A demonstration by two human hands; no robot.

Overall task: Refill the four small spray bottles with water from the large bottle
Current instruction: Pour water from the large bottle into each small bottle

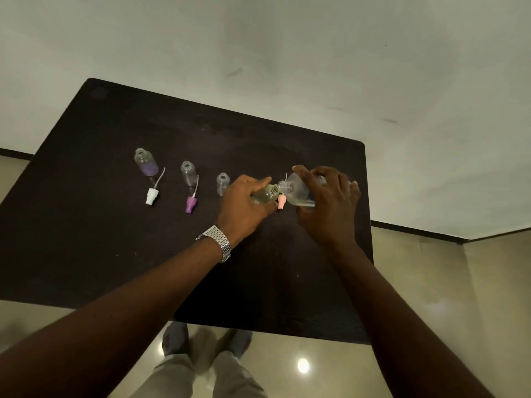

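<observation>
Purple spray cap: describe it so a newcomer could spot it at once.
On the dark table, find the middle bottle of the three standing uncapped. The purple spray cap lies just in front of it, thin tube pointing toward it. The neighbouring white cap and pink cap differ in colour.

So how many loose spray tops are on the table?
3: a white spray top at the left, a purple spray top right of it, a pink spray top just right of the left hand. A fourth may lie hidden behind that hand.
</observation>
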